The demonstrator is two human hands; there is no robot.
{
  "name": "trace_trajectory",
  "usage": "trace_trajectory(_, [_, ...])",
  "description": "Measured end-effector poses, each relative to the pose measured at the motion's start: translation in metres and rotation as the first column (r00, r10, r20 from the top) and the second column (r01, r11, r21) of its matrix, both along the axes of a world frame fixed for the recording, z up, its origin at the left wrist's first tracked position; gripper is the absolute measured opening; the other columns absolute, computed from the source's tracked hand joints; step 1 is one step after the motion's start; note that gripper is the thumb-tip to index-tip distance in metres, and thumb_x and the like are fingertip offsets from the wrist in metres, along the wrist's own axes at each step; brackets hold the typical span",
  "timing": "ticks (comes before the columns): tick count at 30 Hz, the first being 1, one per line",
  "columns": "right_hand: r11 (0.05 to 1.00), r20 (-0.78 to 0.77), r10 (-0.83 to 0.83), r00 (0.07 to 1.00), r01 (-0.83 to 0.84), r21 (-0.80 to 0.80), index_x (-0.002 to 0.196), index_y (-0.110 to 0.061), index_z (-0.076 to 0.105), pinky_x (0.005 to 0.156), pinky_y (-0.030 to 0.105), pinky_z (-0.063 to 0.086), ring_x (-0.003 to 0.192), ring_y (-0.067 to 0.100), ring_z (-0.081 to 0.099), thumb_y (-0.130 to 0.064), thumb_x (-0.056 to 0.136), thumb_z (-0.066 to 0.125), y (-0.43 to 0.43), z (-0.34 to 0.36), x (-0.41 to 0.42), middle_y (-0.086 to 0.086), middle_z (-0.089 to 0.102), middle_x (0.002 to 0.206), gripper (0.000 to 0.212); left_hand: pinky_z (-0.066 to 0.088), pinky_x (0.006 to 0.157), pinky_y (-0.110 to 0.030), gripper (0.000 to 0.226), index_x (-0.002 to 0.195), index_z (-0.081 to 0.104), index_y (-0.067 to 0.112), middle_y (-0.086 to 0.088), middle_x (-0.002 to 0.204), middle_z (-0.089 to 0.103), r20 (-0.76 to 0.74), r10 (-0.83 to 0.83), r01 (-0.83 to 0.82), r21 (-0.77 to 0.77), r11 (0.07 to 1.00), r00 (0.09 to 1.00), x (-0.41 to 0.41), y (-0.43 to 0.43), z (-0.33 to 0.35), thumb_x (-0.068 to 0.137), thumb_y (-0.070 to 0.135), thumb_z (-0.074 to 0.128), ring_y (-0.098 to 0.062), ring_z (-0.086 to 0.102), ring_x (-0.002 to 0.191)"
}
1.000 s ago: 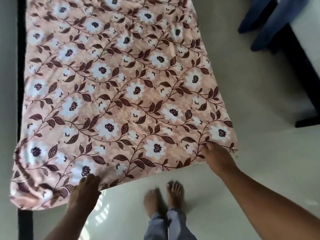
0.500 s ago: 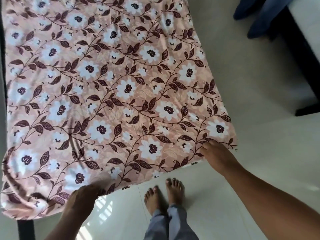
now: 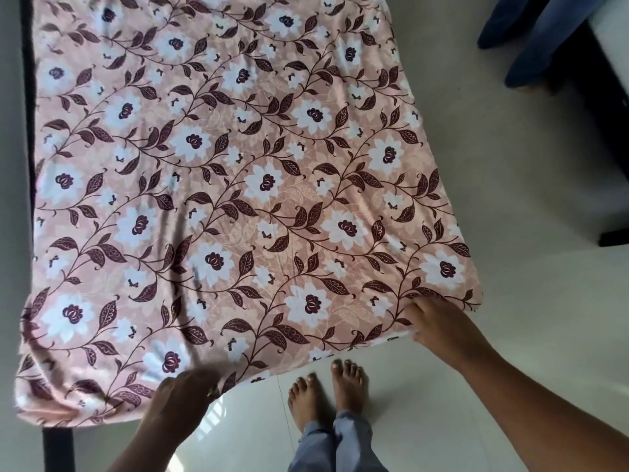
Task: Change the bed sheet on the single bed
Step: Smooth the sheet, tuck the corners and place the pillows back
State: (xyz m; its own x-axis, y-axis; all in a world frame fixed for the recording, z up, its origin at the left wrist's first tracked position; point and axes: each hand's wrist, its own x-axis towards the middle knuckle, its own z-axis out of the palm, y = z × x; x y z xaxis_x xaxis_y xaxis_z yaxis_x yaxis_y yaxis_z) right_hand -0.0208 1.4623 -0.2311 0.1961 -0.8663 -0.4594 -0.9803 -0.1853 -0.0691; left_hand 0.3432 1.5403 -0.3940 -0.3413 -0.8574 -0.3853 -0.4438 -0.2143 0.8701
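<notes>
— What do we see nearest to us?

— Our bare feet (image 3: 328, 391) on the pale floor (image 3: 510, 335), between our two hands and a little nearer than them.

— And our hands?

— Our left hand (image 3: 185, 391) is blurred at the near edge of the bed sheet (image 3: 238, 185); its fingers seem curled onto the cloth, but we cannot tell whether it truly grips. Our right hand (image 3: 439, 323) sits at the sheet's near right corner, fingers bent into the fabric there.

— Where does the sheet lie?

— It spreads away from both hands over the single bed (image 3: 56, 444), peach with white flowers and dark leaves. Left of our left hand the corner bunches in folds.

— Farther off?

— Beyond our right hand, well apart, blue cloth (image 3: 531, 39) hangs beside dark furniture (image 3: 599, 131).
</notes>
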Motion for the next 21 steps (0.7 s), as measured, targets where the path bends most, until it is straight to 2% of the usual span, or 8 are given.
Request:
trace_trajectory(2, [0.997, 0.018, 0.066, 0.998, -0.065, -0.032, 0.094, -0.015, 0.066, 0.058, 0.036, 0.053, 0.078, 0.024, 0.062, -0.022, 0.053, 0.095, -0.024, -0.004, 0.017, 0.001, 0.061, 0.088, 0.051, 0.052, 0.080, -0.034, 0.045, 0.114, 0.061, 0.037, 0.012, 0.102, 0.063, 0.528, -0.333, 0.526, -0.271, 0.806, 0.781, 0.077, -0.064, 0.100, 0.082, 0.069, 0.060, -0.009, 0.065, 0.098])
trace_trajectory(3, [0.997, 0.027, 0.078, 0.997, -0.077, -0.029, 0.087, -0.015, 0.065, 0.051, 0.033, 0.048, 0.072, 0.024, 0.062, -0.015, 0.049, 0.094, -0.031, -0.006, 0.022, 0.002, 0.060, 0.082, 0.047, 0.057, 0.066, -0.040, 0.048, 0.107, 0.064, 0.026, 0.004, 0.095, 0.064, 0.726, -0.233, 0.605, -0.301, 0.737, 0.646, 0.105, -0.085, 0.119, 0.072, 0.054, 0.080, -0.023, 0.069, 0.085])
trace_trajectory(5, [0.997, 0.042, 0.073, 0.996, -0.074, 0.008, 0.075, -0.015, 0.065, 0.044, 0.026, 0.035, 0.061, 0.023, 0.061, -0.007, 0.045, 0.093, -0.037, -0.007, 0.026, 0.001, 0.059, 0.069, 0.042, 0.057, 0.057, -0.041, 0.062, 0.101, 0.060, 0.025, 0.003, 0.088, 0.061, 0.821, -0.206, 0.512, -0.118, 0.851, 0.532, 0.130, -0.113, 0.162, 0.052, 0.037, 0.096, -0.027, 0.065, 0.076])
trace_trajectory(7, [0.996, 0.067, 0.079, 0.995, -0.081, 0.034, 0.072, -0.016, 0.065, 0.044, 0.025, 0.031, 0.056, 0.022, 0.061, -0.005, 0.049, 0.090, -0.036, -0.008, 0.022, 0.000, 0.058, 0.063, 0.036, 0.054, 0.055, -0.039, 0.051, 0.094, 0.059, 0.027, 0.005, 0.086, 0.061, 0.813, -0.322, 0.427, 0.101, 0.899, 0.485, 0.120, -0.116, 0.164, 0.057, 0.023, 0.094, -0.027, 0.064, 0.077])
trace_trajectory(10, [0.994, 0.076, 0.081, 0.994, -0.086, 0.063, 0.074, -0.018, 0.064, 0.044, 0.029, 0.036, 0.058, 0.025, 0.063, -0.006, 0.057, 0.085, -0.036, -0.010, 0.013, 0.001, 0.058, 0.063, 0.030, 0.052, 0.061, -0.037, 0.016, 0.080, 0.062, 0.023, 0.003, 0.082, 0.064, 0.769, -0.296, 0.380, 0.075, 0.922, 0.566, 0.110, -0.124, 0.158, 0.077, 0.014, 0.075, -0.028, 0.066, 0.081])
trace_trajectory(13, [0.994, 0.045, 0.084, 0.995, -0.087, 0.067, 0.068, -0.021, 0.061, 0.040, 0.030, 0.040, 0.052, 0.023, 0.061, -0.009, 0.053, 0.088, -0.024, -0.010, 0.006, -0.001, 0.057, 0.059, 0.034, 0.053, 0.073, -0.036, 0.009, 0.083, 0.066, 0.021, 0.000, 0.091, 0.068, 0.718, -0.365, 0.362, 0.168, 0.917, 0.593, 0.107, -0.127, 0.163, 0.086, 0.013, 0.063, -0.027, 0.067, 0.089])
trace_trajectory(16, [0.977, -0.048, -0.003, 0.999, 0.014, 0.213, 0.086, -0.024, 0.062, 0.060, 0.036, 0.052, 0.080, 0.021, 0.067, -0.027, 0.084, 0.069, -0.014, 0.002, 0.010, -0.002, 0.065, 0.084, 0.008, 0.047, 0.071, -0.031, 0.010, 0.083, 0.065, 0.020, -0.004, 0.092, 0.070, 0.664, -0.415, 0.354, 0.234, 0.905, 0.622, 0.104, -0.124, 0.158, 0.081, 0.011, 0.061, -0.029, 0.067, 0.091])
trace_trajectory(21, [0.893, -0.221, 0.048, 0.974, 0.058, 0.447, 0.109, -0.027, 0.066, 0.082, 0.031, 0.049, 0.105, 0.021, 0.068, -0.038, 0.095, 0.052, -0.050, 0.038, 0.049, -0.001, 0.071, 0.112, 0.023, 0.050, 0.087, -0.029, 0.016, 0.101, 0.069, 0.027, 0.002, 0.109, 0.070, 0.649, -0.484, 0.339, 0.346, 0.875, 0.587, 0.113, -0.142, 0.166, 0.086, 0.030, 0.067, -0.022, 0.065, 0.107])
